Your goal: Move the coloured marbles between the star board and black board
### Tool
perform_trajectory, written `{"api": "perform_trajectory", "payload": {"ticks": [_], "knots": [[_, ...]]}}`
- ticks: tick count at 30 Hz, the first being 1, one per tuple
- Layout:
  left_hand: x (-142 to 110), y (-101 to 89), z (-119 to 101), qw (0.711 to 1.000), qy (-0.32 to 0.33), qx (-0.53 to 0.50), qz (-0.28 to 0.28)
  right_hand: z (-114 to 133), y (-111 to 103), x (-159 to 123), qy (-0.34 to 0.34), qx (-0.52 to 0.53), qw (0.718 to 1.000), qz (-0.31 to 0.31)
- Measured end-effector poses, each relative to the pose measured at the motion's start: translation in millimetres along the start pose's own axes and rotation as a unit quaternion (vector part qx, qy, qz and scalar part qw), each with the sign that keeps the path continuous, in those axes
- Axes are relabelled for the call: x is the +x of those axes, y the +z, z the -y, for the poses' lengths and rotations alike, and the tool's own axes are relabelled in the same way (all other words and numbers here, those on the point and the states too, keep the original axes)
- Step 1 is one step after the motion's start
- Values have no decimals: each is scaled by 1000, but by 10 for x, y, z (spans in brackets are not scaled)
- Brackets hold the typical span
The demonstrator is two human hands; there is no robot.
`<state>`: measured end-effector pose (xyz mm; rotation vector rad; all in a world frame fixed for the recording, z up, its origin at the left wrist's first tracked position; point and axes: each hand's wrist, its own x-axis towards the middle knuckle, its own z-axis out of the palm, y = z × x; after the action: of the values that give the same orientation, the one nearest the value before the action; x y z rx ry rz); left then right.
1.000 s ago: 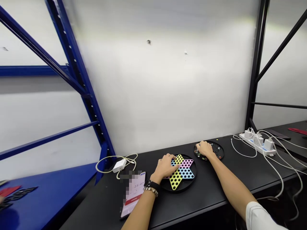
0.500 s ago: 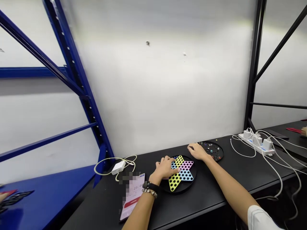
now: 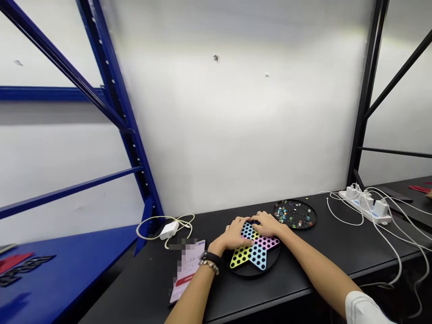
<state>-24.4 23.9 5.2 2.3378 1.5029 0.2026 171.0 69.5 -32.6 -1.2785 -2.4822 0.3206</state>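
Observation:
A star-shaped Chinese checkers board [image 3: 258,256] with yellow, blue and pink points lies in a round black tray [image 3: 251,275]. Over the board's left side rests my left hand [image 3: 232,235], gripping it with the thumb across the holes and the fingers at the far edge. My right hand [image 3: 266,223] has curled fingers on the far right part of the board, close to the left fingertips. The hands cover the left and far right points. Behind my right hand, a round black lid or tray [image 3: 312,212] holds several coloured marbles [image 3: 282,214].
A phone [image 3: 189,270] with a timer lies left of my left forearm. Behind it is a white charger [image 3: 169,230] with a looped cable. A power strip [image 3: 367,204] with trailing white cables stands at the right. A blue rack post [image 3: 133,139] rises at the left.
My right hand has come from beside the marble tray to the board. The star has turned clockwise, its near yellow point swinging left. The view has shifted slightly.

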Motion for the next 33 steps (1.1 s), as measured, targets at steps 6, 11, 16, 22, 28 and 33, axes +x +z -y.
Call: {"api": "perform_trajectory", "payload": {"ticks": [6,11,16,22,28,33], "knots": [[5,83,-60,998,-19,15,-51,46,49,141,-6,-31,999,11],[18,115,-15,998,0,4,-65,-39,64,155,1,-33,999,12],[22,125,-17,998,21,-7,-57,-59,27,111,10,-36,999,18],[-40,63,-124,999,13,1,-45,13,-37,66,46,-35,998,20],[-54,44,-151,999,20,4,-44,25,-42,36,58,-61,996,9],[-38,64,-119,999,14,10,-42,-11,-23,38,66,-36,997,-22]]}}
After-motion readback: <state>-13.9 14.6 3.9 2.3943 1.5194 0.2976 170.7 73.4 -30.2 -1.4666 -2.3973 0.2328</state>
